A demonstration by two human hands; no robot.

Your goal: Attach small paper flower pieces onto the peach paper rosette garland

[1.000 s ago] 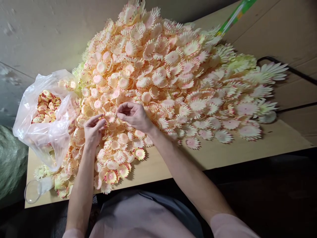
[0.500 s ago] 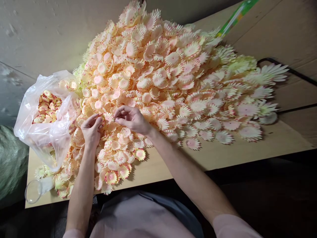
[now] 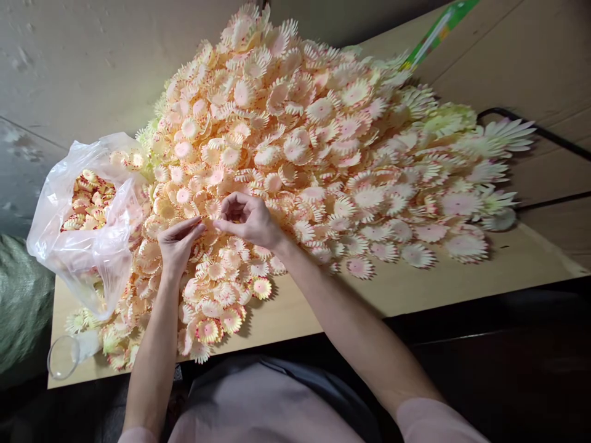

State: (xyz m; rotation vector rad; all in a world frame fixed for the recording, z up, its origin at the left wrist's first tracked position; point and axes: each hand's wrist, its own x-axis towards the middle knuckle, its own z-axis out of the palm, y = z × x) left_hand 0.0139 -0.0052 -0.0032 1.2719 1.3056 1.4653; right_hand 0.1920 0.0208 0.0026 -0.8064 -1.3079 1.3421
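A large heap of artificial flower petals (image 3: 295, 151), pale with pink centres and red-tipped edges, covers much of the table. Over its lower left part my left hand (image 3: 178, 243) holds thumb and fingers pressed together in a pinch. Just right of it, my right hand (image 3: 249, 221) has its fingers curled, with thumb and forefinger pointing at the left fingertips. Whatever lies between the fingertips of either hand is too small to make out. Loose petal pieces surround both hands, and a yellow-edged flower piece (image 3: 261, 288) lies below my right hand.
At the left, an open clear plastic bag (image 3: 108, 246) holds small reddish-yellow pieces (image 3: 92, 200). A transparent cup (image 3: 64, 357) lies on its side at the table's (image 3: 295, 314) front left corner. A green packet (image 3: 438, 34) and a black cable (image 3: 549, 135) are at the right.
My left hand has moved slightly right and its fingers have straightened toward my right hand. My right hand has shifted a little, its fingers more curled. The heap looks the same.
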